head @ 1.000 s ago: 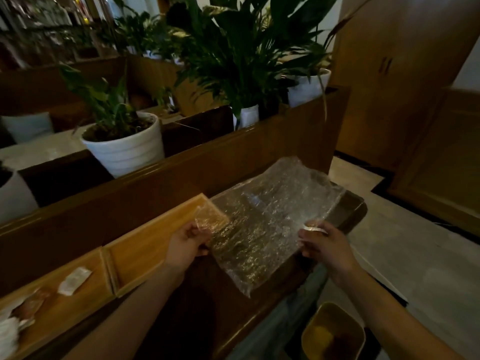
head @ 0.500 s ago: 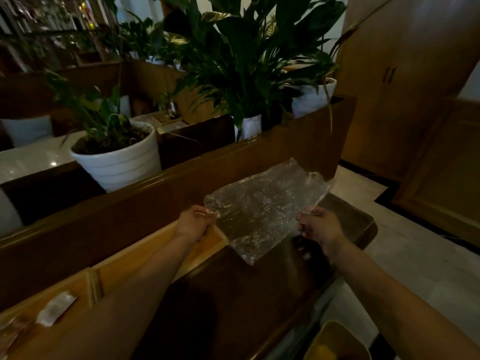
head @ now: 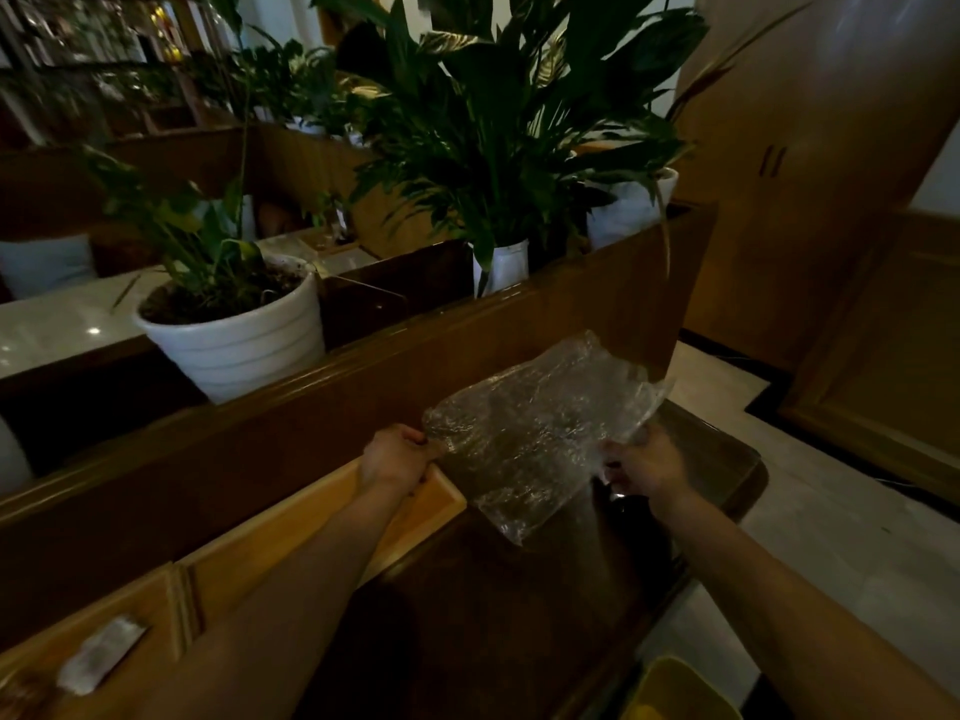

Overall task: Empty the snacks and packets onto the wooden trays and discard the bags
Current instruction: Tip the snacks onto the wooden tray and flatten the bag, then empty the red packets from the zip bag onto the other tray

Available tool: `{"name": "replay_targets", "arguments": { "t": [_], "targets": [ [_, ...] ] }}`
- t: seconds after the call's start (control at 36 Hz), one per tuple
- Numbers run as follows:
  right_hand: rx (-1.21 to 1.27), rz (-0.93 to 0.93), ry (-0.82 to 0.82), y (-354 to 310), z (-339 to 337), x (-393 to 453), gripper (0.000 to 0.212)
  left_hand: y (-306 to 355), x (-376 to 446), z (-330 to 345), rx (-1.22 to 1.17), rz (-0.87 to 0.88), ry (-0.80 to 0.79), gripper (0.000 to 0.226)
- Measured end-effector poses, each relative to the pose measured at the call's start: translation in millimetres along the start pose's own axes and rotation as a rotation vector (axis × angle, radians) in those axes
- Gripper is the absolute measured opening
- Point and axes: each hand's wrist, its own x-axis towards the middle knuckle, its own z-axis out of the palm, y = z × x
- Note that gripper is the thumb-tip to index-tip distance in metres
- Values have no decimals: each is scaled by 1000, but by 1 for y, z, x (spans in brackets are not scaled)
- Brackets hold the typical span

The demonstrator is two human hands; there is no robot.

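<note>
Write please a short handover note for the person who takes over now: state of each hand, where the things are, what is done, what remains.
Left hand: grip closed on the left edge of the clear plastic bag.
Right hand: grip closed on the bag's right edge.
The bag hangs stretched between both hands above the dark wooden counter, right of the near wooden tray. It looks empty.
The far-left tray holds a pale packet.
Done: this bag seems emptied.
Left: discard the bag, probably into the yellow bin at the lower right.
</note>
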Motion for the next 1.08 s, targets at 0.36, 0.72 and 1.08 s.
{"name": "replay_targets", "arguments": {
  "t": [0.36, 0.72, 1.08],
  "targets": [
    [-744, -410, -45, 24, -27, -60, 22, -27, -64, -12, -174, 156, 22, 13],
    [-1050, -694, -225, 67, -16, -138, 31, -79, -184, -39, 191, 447, -165, 27],
    [-1126, -800, -570, 71, 30, -185, 36, -132, -266, -77, 613, 613, -94, 40]
  ]
}}
